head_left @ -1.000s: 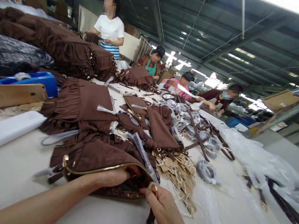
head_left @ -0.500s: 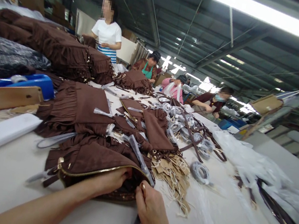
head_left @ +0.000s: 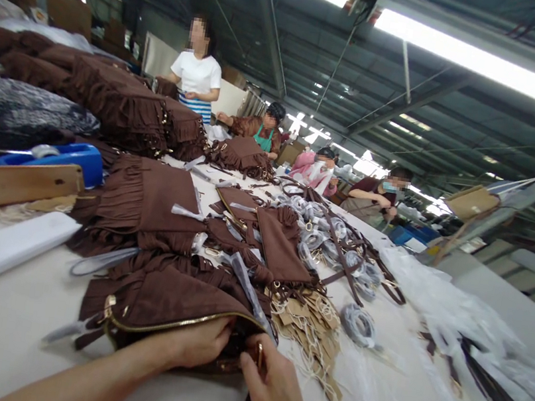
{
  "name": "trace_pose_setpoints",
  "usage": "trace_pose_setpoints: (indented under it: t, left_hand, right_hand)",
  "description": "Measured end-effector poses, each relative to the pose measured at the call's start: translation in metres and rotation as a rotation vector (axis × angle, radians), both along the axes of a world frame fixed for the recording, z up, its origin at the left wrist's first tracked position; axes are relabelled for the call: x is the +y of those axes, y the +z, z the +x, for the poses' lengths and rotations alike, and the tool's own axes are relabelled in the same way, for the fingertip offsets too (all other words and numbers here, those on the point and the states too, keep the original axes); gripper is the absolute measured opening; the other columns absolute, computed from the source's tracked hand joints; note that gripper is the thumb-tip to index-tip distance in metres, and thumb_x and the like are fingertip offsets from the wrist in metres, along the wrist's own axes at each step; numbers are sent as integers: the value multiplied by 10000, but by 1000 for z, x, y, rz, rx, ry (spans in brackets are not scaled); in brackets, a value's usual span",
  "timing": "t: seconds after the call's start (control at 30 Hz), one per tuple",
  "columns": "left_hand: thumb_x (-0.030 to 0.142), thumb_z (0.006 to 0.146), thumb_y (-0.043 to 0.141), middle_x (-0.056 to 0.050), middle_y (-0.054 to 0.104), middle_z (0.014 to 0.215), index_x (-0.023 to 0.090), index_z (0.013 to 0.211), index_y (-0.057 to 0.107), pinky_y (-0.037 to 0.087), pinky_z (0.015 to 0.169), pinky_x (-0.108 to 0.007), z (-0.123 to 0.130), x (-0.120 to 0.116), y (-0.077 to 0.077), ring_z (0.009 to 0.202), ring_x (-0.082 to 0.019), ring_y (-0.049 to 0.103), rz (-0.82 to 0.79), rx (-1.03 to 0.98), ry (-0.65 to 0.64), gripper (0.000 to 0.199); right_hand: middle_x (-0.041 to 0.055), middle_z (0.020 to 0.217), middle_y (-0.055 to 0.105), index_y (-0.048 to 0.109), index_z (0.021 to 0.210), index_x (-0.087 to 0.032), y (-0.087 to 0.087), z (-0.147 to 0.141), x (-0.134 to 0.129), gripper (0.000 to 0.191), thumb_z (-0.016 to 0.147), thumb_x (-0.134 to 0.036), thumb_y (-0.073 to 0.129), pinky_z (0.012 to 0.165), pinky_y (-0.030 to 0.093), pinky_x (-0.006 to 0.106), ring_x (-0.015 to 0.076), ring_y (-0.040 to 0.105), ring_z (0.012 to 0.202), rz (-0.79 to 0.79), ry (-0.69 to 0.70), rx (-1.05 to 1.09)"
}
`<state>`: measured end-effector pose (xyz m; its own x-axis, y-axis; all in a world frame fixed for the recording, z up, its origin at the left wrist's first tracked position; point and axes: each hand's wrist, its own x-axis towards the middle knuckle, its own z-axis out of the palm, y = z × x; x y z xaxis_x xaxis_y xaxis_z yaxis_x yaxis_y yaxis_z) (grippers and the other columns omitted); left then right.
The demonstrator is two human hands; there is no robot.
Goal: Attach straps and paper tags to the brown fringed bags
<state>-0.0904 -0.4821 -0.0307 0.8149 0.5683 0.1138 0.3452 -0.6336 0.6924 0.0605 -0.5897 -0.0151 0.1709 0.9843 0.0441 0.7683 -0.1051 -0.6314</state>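
A brown fringed handbag (head_left: 167, 296) lies on its side in front of me, its gold-toothed zipper unzipped along the near edge. My left hand (head_left: 209, 342) reaches into the opening with curled fingers; the fingertips and whatever they hold are hidden inside. At the right end of the opening, my right hand (head_left: 266, 374) pinches the bag's edge between thumb and fingers, and a gold metal fitting (head_left: 259, 355) shows by its index finger. A plastic-wrapped strip (head_left: 249, 288) lies across the bag's top. At the left corner sits the gold zipper end (head_left: 110, 304).
Brown paper tags (head_left: 314, 325) with white strings lie right of the bag, near coiled wrapped straps (head_left: 358, 325). More fringed bags (head_left: 158, 194) lie beyond. A phone (head_left: 18, 183), white device (head_left: 3, 251) and blue tape dispenser (head_left: 86, 163) are left. Several people work behind.
The view has tilted up slightly, so things sit lower. Both hands stay at the bag's opening, and the right hand has turned a little. A co-worker in the background has stretched out an arm.
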Motion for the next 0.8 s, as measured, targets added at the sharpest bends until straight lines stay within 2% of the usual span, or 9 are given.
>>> trace_pose_setpoints:
  t: [0.1,0.2,0.3,0.37,0.43,0.53,0.63,0.73,0.8]
  left_hand:
    - [193,828,344,-38,631,894,179,870,574,450,867,-344,-5,0,19,845,-202,543,-174,-36,69,235]
    - [254,738,408,12,528,747,199,708,478,423,781,-309,-12,3,36,759,-178,474,-442,-200,101,94]
    - [306,679,487,18,544,750,201,682,465,404,763,-291,-15,4,41,752,-168,473,-754,-459,93,108]
    - [346,690,524,-7,611,782,193,695,499,411,756,-300,-13,3,38,750,-177,517,-946,-574,44,156]
    - [426,730,543,-31,646,763,182,704,536,418,761,-316,-10,3,33,736,-188,552,-1063,-604,1,246]
    - [571,750,544,-22,617,651,170,650,573,416,763,-323,-7,4,24,673,-177,537,-1075,-551,36,414]
    - [648,741,530,-4,566,583,181,544,534,412,756,-320,-7,6,21,637,-165,520,-1022,-467,36,507]
    - [591,720,564,22,526,542,188,528,499,402,720,-299,-6,5,24,600,-141,486,-958,-389,4,451]
    - [508,696,582,34,522,530,184,566,508,385,672,-282,-5,4,26,558,-121,445,-932,-356,1,356]
  right_hand:
    - [37,855,671,563,1095,-202,4,5,-5,331,860,-435,573,423,359,227,100,522,457,31,-56,425]
    - [64,963,659,516,1145,-222,4,1,-6,458,845,-557,599,338,324,185,49,478,382,138,-106,746]
    - [35,924,633,532,1049,-229,0,-5,-3,437,798,-551,686,342,356,158,65,552,442,225,-82,864]
    - [19,861,631,542,963,-213,-6,-6,0,405,790,-541,706,353,364,143,58,547,449,192,-34,861]
    - [14,776,656,545,968,-198,-14,-4,1,419,806,-560,682,357,361,137,38,487,404,97,25,825]
    - [21,692,694,552,1057,-175,-24,4,-1,467,831,-573,645,368,363,136,33,441,375,-47,90,790]
    - [22,700,695,588,960,-170,-25,12,-3,422,793,-538,706,374,381,134,55,516,429,-102,120,854]
    - [21,754,677,598,860,-176,-18,15,-4,369,721,-451,802,356,384,132,122,656,559,-90,96,1012]
    - [29,761,680,617,859,-172,-12,14,-3,327,723,-398,811,360,397,133,158,707,631,-68,61,1149]
